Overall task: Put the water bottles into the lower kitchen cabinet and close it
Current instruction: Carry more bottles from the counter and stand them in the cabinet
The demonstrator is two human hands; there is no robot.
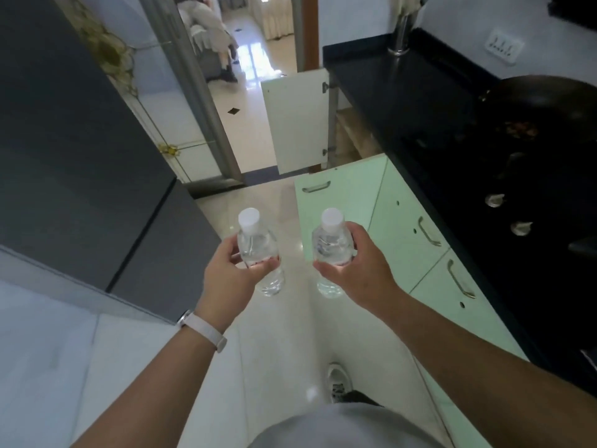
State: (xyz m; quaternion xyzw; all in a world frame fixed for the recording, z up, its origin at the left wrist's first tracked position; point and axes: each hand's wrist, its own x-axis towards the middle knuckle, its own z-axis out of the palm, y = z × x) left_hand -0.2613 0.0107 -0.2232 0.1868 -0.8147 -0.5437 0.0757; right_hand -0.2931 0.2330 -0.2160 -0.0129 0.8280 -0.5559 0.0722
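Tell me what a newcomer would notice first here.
One water bottle in the left hand and a second bottle in the right hand, both white-capped, held out mid-frame. Beyond them a white cabinet door stands open below the far end of the black counter; a dark wok sits at right.

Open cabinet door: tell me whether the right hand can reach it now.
Probably not yet: the right hand grips a water bottle, and the open cabinet door stands well ahead, though the floor between looks free.

A water bottle [258,247] in each hand [226,279]
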